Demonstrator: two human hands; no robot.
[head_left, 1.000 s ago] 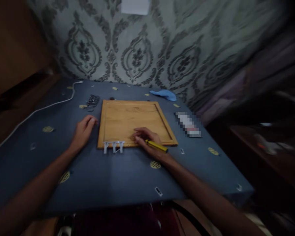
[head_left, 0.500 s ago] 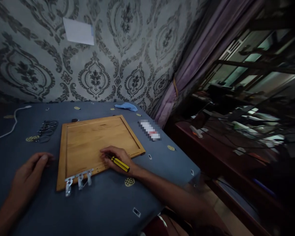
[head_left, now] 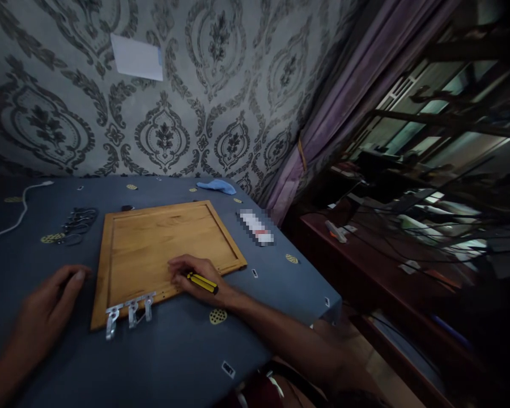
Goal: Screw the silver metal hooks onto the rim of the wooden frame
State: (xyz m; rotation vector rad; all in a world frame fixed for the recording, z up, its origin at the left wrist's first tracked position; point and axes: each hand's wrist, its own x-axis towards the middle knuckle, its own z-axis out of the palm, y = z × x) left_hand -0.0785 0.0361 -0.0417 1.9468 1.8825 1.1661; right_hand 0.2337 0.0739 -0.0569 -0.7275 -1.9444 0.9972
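A framed wooden panel, like a cabinet door, lies flat on the blue table cover. Along its near edge, toward the left, several metal hinges stick out past the wood. My right hand rests over the panel's near edge, its fingers curled round a screwdriver with a yellow and black handle; the shaft is hidden by the hand. My left hand is beside the panel's left edge, fingers extended and loosely bent, with nothing seen in it.
Dark metal hooks or similar pieces lie left of the panel. A white cable runs at the far left. Behind the panel is a blue cloth; to its right, a blurred-out white item. A dark red cluttered desk stands at right.
The whole view has shifted slightly, putting the table things a little further left. My right hand still holds the screwdriver over the panel, and my left hand stays beside it.
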